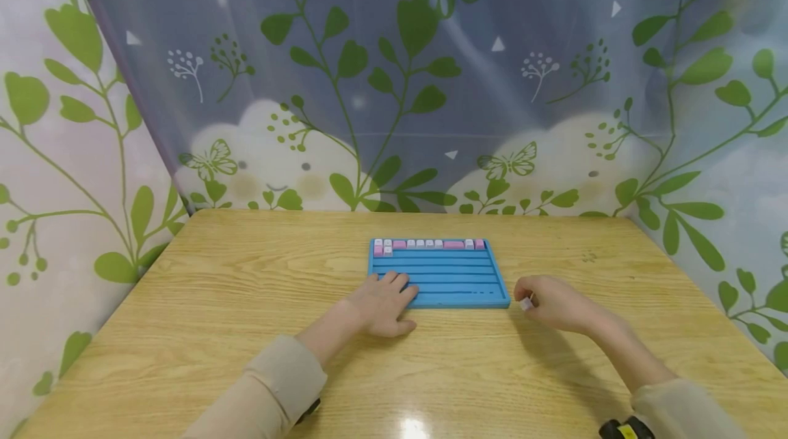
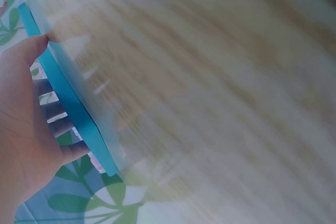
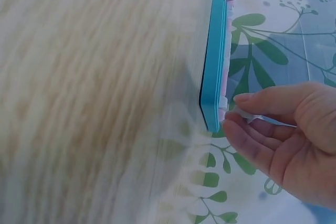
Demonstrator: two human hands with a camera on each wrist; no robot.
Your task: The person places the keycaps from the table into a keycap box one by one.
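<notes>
A blue tray with several ridged rows lies on the wooden table. White and pink keycaps fill its back row, and a few more sit at the left of the second row. My left hand rests with spread fingers over the tray's front left corner; in the left wrist view the thumb touches the blue edge. Just off the tray's front right corner, my right hand pinches a small white keycap between thumb and fingers. The right wrist view shows that keycap partly hidden by the fingertips.
The wooden table extends around the tray on every side. Behind it hangs a curtain printed with leaves, butterflies and clouds. A dark wrist strap shows at the right sleeve.
</notes>
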